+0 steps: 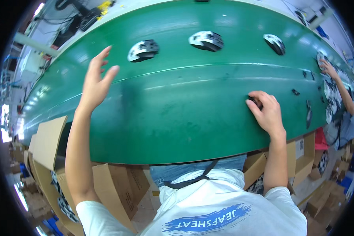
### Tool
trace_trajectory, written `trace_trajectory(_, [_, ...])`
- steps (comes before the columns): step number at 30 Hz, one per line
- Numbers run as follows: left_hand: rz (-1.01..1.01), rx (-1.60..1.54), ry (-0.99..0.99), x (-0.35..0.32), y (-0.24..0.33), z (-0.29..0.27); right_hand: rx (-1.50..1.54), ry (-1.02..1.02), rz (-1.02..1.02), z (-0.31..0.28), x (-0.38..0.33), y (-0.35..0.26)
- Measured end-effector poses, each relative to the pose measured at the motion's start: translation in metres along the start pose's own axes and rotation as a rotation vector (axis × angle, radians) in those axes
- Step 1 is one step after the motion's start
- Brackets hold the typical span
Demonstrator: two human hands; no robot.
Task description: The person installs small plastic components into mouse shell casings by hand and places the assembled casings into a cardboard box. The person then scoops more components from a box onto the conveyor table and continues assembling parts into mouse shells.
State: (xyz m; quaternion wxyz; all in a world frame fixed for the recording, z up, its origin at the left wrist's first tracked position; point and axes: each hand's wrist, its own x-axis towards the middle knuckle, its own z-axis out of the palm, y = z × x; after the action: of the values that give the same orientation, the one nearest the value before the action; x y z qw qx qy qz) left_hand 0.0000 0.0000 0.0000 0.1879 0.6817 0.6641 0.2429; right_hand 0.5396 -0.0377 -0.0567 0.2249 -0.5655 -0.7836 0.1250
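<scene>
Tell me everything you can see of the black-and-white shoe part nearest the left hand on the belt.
The nearest shoe part is a rounded, curved piece, white with black patches, glossy like moulded plastic or rubber. It lies flat on the far half of the green conveyor belt, leftmost of three similar pieces in a row. Nothing touches it: the left hand, open with fingers spread, is raised just to its left, apart from it. Finer detail is blurred.

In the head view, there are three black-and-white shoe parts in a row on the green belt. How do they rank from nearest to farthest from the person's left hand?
From the left hand:
1. The left shoe part, just beyond and right of the fingers.
2. The middle shoe part, near the belt's centre.
3. The right shoe part, far toward the right.
</scene>
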Motion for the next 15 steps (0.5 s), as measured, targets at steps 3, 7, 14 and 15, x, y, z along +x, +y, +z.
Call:
trace_trajectory(3, [0.148,0.234,-0.029,0.054,0.003,0.045,0.154,0.058,0.012,0.013,0.0,-0.023])
trace_trajectory(7, [0.172,0.492,-0.038,0.088,0.009,0.089,0.248,0.101,0.055,0.003,-0.015,0.006])
trace_trajectory(14, [0.08,-0.071,0.172,0.02,0.038,0.078,0.127,0.225,-0.091,0.005,-0.042,0.02])
trace_trajectory(15, [0.072,-0.075,0.167,-0.001,0.049,0.081,0.155,0.178,-0.063,0.004,-0.045,0.019])
